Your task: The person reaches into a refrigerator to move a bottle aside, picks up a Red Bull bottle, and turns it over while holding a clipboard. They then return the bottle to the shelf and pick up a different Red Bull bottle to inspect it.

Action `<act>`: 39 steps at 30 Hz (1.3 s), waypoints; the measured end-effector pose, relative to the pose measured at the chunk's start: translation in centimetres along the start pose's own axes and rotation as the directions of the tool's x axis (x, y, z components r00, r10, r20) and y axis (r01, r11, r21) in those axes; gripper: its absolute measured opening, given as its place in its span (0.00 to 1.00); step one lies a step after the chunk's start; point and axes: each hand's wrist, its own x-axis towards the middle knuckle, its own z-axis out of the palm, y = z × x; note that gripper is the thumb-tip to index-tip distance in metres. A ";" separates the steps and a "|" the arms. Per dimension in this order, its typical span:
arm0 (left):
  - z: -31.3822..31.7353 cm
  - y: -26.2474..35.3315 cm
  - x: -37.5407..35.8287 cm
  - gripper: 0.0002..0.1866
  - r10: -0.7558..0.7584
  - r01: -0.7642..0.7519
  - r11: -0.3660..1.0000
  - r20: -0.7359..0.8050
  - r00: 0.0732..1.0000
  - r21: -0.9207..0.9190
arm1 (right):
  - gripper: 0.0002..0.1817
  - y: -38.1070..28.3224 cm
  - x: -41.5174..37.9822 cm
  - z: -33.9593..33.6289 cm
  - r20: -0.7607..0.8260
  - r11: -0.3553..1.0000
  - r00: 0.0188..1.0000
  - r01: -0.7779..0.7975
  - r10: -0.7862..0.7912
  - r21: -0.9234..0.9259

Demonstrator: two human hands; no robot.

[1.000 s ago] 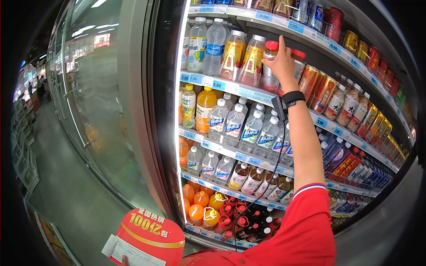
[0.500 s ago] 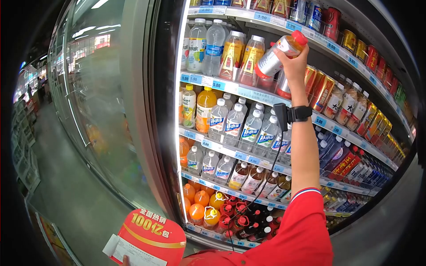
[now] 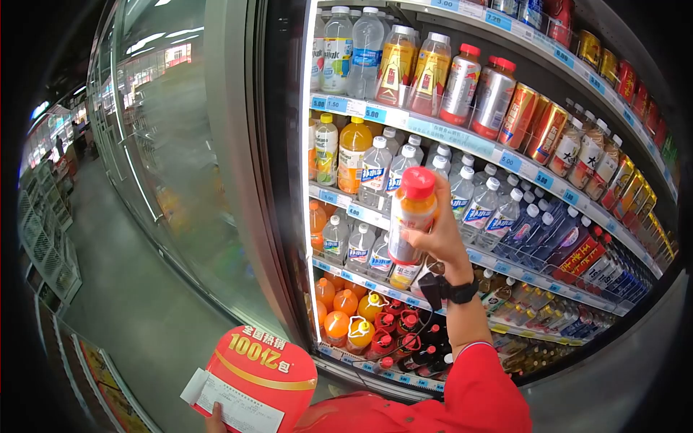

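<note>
My right hand (image 3: pixel 438 234) is wrapped round a red-capped bottle with a silver label (image 3: pixel 413 216), held upright in front of the middle shelves of a drinks cooler. Two similar red-capped bottles (image 3: pixel 460 85) stand on the shelf above, beside yellow-labelled bottles (image 3: pixel 431 72). At the bottom left, my left hand (image 3: pixel 215 418) grips the lower edge of a red card (image 3: pixel 271 368) and a white printed paper slip (image 3: pixel 234 404); only some of its fingers show. A black band with a small device (image 3: pixel 460 290) sits on my right wrist.
The cooler's shelf edges (image 3: pixel 440 131) carry price labels, with rows of bottles and cans behind. A glass door (image 3: pixel 173 144) stands to the left. Beyond it, an aisle floor (image 3: pixel 119 238) runs past wire racks (image 3: pixel 47 231).
My right hand has brought the bottle down and away from the upper shelf, turning it from tilted to upright. The view has shifted, and the shelf spot beside the yellow-labelled bottles now shows fully.
</note>
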 end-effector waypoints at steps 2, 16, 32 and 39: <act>-1.7 -0.9 1.5 0.25 -0.106 0.106 0.994 -0.016 0.994 0.008 | 0.47 0.6 -1.7 1.8 0.018 0.999 0.999 -0.040 0.040 -0.017; -3.9 -1.8 3.4 0.24 -0.124 0.125 0.992 -0.058 0.991 0.012 | 0.56 5.5 -8.3 6.3 -0.026 0.971 0.971 -0.236 0.237 0.023; -1.9 -1.4 3.5 0.20 -0.069 0.075 0.995 -0.086 0.994 0.070 | 0.58 5.4 -8.8 6.1 0.052 0.901 0.947 -0.317 0.317 0.295; -2.8 -1.6 3.9 0.22 -0.093 0.096 0.995 -0.061 0.994 0.038 | 0.58 5.3 -8.7 6.2 0.055 0.890 0.938 -0.343 0.343 0.299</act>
